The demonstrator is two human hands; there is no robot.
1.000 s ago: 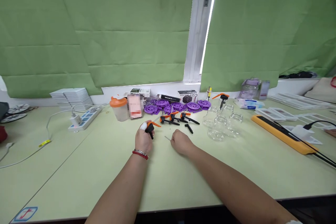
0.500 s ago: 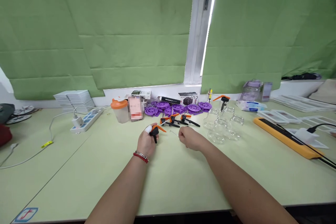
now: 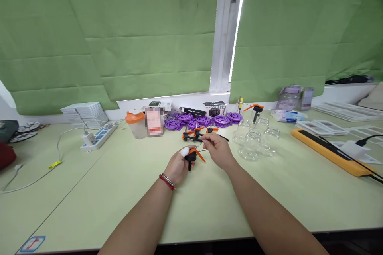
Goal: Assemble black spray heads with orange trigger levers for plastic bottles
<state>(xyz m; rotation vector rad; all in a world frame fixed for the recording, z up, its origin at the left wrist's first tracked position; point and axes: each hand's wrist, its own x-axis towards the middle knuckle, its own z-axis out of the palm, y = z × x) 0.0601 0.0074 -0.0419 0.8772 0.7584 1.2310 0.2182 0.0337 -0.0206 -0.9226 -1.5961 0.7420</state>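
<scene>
My left hand (image 3: 178, 166), with a white cover on the thumb, is closed around a black sprayer head (image 3: 190, 157) with an orange trigger. My right hand (image 3: 218, 150) pinches a thin metal rod (image 3: 198, 146), whose tip is close to the sprayer head; whether they touch I cannot tell. Just beyond my hands lie several more black-and-orange sprayer heads (image 3: 191, 137). To the right of my right hand stand several clear glass bottles (image 3: 249, 149). Another sprayer head (image 3: 257, 108) is at the neck of a bottle behind them.
Purple plastic parts (image 3: 222, 120) are heaped by the wall, near a yellow-handled screwdriver (image 3: 240, 103). An orange-lidded cup (image 3: 137, 128) and a white power strip (image 3: 100, 138) stand left. A yellow power strip (image 3: 326, 153) with black cables lies right.
My left hand has moved right with the sprayer head. My right hand has lifted the thin rod and brought it over to the head. The view has shifted slightly.
</scene>
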